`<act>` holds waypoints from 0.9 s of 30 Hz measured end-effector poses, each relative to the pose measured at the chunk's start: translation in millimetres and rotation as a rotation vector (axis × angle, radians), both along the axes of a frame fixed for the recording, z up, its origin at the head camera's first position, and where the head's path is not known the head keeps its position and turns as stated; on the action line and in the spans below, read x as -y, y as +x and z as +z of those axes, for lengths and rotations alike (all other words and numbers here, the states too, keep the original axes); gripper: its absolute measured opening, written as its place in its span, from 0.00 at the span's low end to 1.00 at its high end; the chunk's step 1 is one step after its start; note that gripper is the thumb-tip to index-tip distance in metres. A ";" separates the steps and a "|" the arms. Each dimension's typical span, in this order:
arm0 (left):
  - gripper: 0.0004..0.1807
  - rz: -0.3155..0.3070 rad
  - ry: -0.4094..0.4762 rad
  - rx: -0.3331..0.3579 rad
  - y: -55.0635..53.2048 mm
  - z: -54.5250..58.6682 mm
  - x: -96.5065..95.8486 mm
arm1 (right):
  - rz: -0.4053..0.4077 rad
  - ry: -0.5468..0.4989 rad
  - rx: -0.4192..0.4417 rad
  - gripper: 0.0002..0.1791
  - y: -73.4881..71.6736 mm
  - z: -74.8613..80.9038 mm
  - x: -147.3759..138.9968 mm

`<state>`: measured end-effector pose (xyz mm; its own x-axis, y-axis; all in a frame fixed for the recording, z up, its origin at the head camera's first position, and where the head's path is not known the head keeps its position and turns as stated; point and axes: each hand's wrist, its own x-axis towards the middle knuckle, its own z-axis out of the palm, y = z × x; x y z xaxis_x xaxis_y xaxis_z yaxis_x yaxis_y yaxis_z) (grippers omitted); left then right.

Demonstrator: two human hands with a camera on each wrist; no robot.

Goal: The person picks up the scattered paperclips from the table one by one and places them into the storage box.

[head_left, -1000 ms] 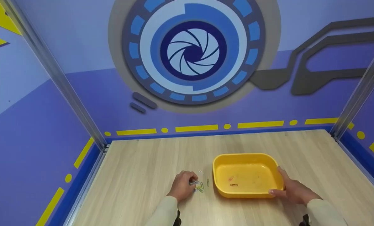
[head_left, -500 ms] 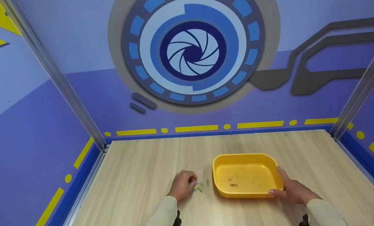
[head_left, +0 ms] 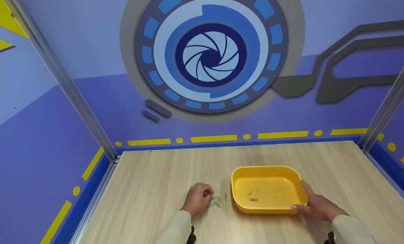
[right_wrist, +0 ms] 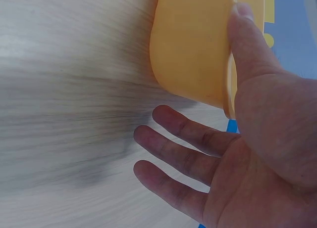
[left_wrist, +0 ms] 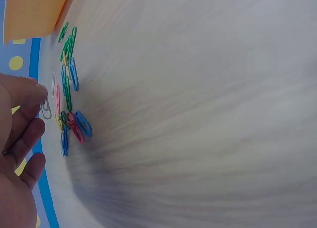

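Observation:
In the left wrist view, my left hand (left_wrist: 22, 134) pinches a whitish wire paper clip (left_wrist: 46, 109) between thumb and forefinger, its other fingers loosely bent. Several loose paper clips lie on the table by this hand, among them a green clip (left_wrist: 68, 93), a blue clip (left_wrist: 83, 124) and a pink clip (left_wrist: 58, 98). My right hand (head_left: 318, 204) holds a yellow plastic bin (head_left: 273, 189) at its near right corner. Its thumb presses the rim while three fingers reach out below the wall. Inside the bin are a reddish clip (head_left: 250, 192) and a dark clip (head_left: 253, 200).
The wooden table (head_left: 161, 176) is enclosed by a patterned blue-purple back wall (head_left: 97, 112) and side walls. Metal posts (head_left: 83, 112) stand at the rear corners. One green clip (head_left: 226, 197) lies between the pile and the bin.
My left fingers have shifted slightly at the pile, leaving more of the blue clips in sight. The bin and my right hand have stayed in place; the head view has turned a little.

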<state>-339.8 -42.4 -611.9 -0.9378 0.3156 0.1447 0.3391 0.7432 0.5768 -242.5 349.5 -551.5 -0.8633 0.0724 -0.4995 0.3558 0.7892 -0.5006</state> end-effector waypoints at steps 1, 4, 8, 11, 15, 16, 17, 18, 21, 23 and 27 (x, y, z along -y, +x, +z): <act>0.06 0.002 0.002 0.004 0.4 1.1 0.3 | 0.002 0.002 -0.001 0.70 -0.4 -0.2 0.3; 0.06 0.009 0.002 0.025 2.0 4.5 0.3 | 0.002 0.001 -0.005 0.70 -1.7 -1.0 0.6; 0.05 0.008 0.005 0.036 4.4 9.6 -0.7 | 0.007 0.004 -0.005 0.69 -2.4 -1.5 -0.1; 0.05 -0.006 0.007 0.022 6.3 13.0 -1.9 | 0.019 0.016 -0.009 0.68 -2.2 -1.9 -1.1; 0.05 -0.036 0.002 -0.006 6.0 17.7 -4.3 | 0.027 0.025 -0.022 0.68 -1.0 -3.0 -3.2; 0.05 -0.042 0.000 -0.012 5.8 18.8 -4.8 | 0.031 0.027 -0.026 0.68 -0.8 -3.2 -3.7; 0.05 -0.047 0.000 -0.015 5.8 20.3 -5.5 | 0.034 0.028 -0.029 0.69 -0.4 -3.0 -3.9; 0.04 -0.052 0.001 -0.020 5.7 21.6 -6.0 | 0.036 0.027 -0.031 0.69 -0.4 -3.2 -3.9; 0.04 -0.061 0.003 -0.032 5.5 25.1 -7.6 | 0.042 0.027 -0.037 0.69 -0.2 -3.1 -3.4; 0.05 -0.061 0.002 -0.042 5.4 27.4 -8.5 | 0.038 0.026 -0.037 0.69 -0.2 -2.9 -2.7; 0.06 -0.055 -0.008 -0.072 6.1 32.0 -9.7 | 0.032 0.017 -0.032 0.68 -0.2 -3.1 -1.2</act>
<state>-333.7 -32.7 -579.9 -0.9063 0.3678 0.2082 0.4199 0.7265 0.5439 -242.7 350.7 -554.6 -0.8806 0.0527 -0.4709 0.3144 0.8086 -0.4974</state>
